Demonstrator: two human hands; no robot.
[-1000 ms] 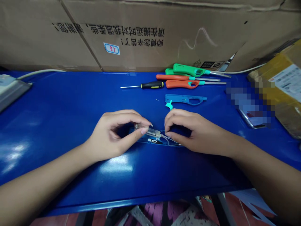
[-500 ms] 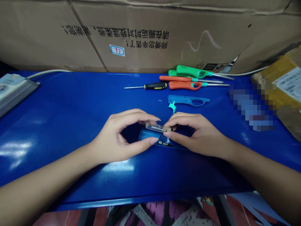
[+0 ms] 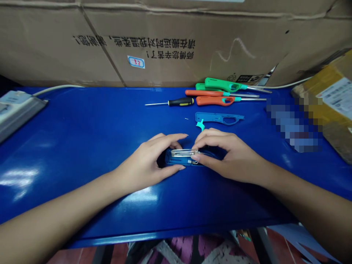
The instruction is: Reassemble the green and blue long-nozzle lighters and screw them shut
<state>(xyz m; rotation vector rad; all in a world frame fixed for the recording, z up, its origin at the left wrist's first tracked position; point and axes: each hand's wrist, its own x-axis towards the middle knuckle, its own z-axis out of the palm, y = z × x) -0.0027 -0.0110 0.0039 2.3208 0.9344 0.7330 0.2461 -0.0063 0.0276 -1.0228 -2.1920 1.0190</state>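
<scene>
Between thumb and fingers, my right hand point(image 3: 224, 148) pinches the right end of a clear lighter fuel tank point(image 3: 183, 153). The tank is over a blue lighter half-shell point(image 3: 178, 161), which lies open side up on the table; whether it is seated cannot be told. Around the shell's left end curves my left hand point(image 3: 156, 156), thumb at the near edge, some fingers at the far edge, index stretched out. Thin pale wires point(image 3: 194, 161) show inside the shell. My right hand hides the shell's right part.
Beyond my hands lie a turquoise trigger point(image 3: 200, 125), the other blue half-shell point(image 3: 210, 117) and a screwdriver point(image 3: 180, 102). Several green and orange lighters point(image 3: 217, 101) lie behind. A large carton point(image 3: 165, 22) lines the back, a power strip point(image 3: 19, 110) the left, a taped box point(image 3: 330, 99) the right.
The fuel tank has come down closer over the blue half-shell. My left fingers have moved off the tank, and the left thumb has shifted from over the shell to its near edge.
</scene>
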